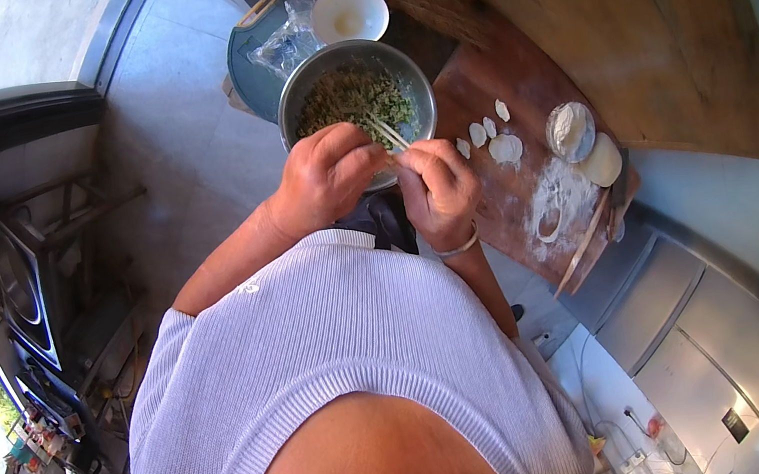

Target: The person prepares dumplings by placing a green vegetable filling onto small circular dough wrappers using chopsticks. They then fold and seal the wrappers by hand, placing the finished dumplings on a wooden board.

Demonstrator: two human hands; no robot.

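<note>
Over the near rim of a steel bowl point(420, 77) my two hands are close together. The bowl holds a chopped green filling point(352, 94). My left hand point(328, 175) is closed, fingers pinched; what lies in them is hidden by the fingers. My right hand point(439, 191) is closed around a pair of light chopsticks point(390, 134), whose far ends point into the bowl. To the right, several small dough pieces point(506, 150) lie on a floured reddish-brown board point(493, 191). Beyond them are a small bowl of flour point(571, 131), a pale dough lump point(601, 161) and a thin rolling pin point(585, 248).
A white bowl point(349, 13) and a clear plastic bag point(289, 42) sit behind the steel bowl, over a blue-green surface point(248, 77). A straw brush point(420, 4) lies beside them. Large wooden panels point(647, 27) stand at far right, a steel cabinet point(701, 333) at near right.
</note>
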